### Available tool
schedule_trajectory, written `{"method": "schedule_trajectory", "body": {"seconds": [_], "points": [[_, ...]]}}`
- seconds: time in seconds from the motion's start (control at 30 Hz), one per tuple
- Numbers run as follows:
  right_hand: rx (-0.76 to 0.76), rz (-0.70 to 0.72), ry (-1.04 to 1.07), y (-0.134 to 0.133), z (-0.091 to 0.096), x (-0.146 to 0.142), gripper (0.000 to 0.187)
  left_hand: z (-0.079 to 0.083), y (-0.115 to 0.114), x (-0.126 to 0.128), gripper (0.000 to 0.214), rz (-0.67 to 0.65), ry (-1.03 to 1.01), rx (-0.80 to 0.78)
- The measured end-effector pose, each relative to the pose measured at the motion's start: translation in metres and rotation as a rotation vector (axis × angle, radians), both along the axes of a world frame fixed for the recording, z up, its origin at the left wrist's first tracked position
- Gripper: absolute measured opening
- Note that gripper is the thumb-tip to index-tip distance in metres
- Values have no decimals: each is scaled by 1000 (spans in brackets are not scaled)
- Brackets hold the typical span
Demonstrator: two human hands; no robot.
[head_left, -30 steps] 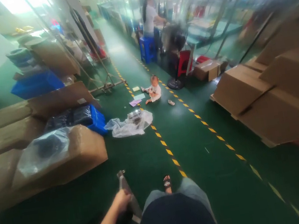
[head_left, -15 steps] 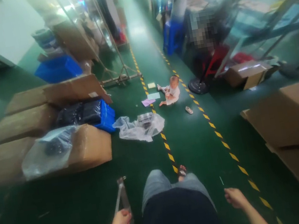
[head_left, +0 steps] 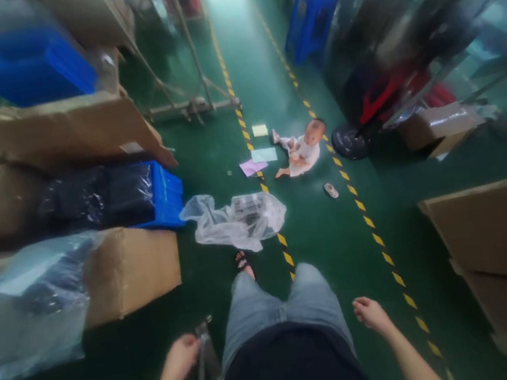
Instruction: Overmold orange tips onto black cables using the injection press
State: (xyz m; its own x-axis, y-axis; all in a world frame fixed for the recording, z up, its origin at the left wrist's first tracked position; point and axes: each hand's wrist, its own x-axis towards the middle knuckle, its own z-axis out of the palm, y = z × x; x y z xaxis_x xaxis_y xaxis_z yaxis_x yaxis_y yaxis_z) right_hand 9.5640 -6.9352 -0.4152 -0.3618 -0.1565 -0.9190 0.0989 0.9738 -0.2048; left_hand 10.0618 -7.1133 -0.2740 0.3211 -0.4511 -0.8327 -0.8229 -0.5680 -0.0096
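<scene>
My left hand [head_left: 184, 355] hangs low at the left of my body, its fingers curled closed. It overlaps the top of a metal frame bar [head_left: 205, 341] in this view; whether they touch I cannot tell. On the other side my right hand [head_left: 370, 314] is held above the green floor with fingers curled in. Nothing shows in either hand. In front of my feet lies a crumpled clear plastic bag [head_left: 211, 226], with a grey, box-like item [head_left: 249, 205] on or in it.
A person [head_left: 305, 149] sits on the floor ahead, beside paper sheets [head_left: 264, 155] and a shoe [head_left: 331, 190]. Cartons [head_left: 149, 266] and a blue crate [head_left: 167, 194] line the left. A large carton [head_left: 496, 220] stands right. A fan base [head_left: 350, 142] and metal rack [head_left: 200, 105] flank the walkway.
My view has tilted down and moved forward, and my other foot now shows in front. Both hands have risen in the picture. A thin pale strip by my right hand no longer shows.
</scene>
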Motion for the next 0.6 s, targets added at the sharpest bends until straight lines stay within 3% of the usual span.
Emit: {"method": "schedule_trajectory", "body": {"seconds": [0.1,0.17,0.23,0.37,0.47,0.6], "points": [[28,109,-31,-42,6,22,19,-13,-80,7,47,39,82,-56],[35,185,-61,-76,2,21,16,-24,-112,-1,52,56,117,-64],[22,261,-101,-117,-12,12,13,-38,-130,-17,49,57,132,-60],[-42,377,-155,-210,-63,-9,13,-77,-142,-56,41,8,126,-59],[-81,387,-141,-274,-108,-15,19,-114,-153,-79,39,-54,140,-38],[-129,371,-145,-332,-170,-3,28,-171,-182,-100,33,-145,185,34]]}}
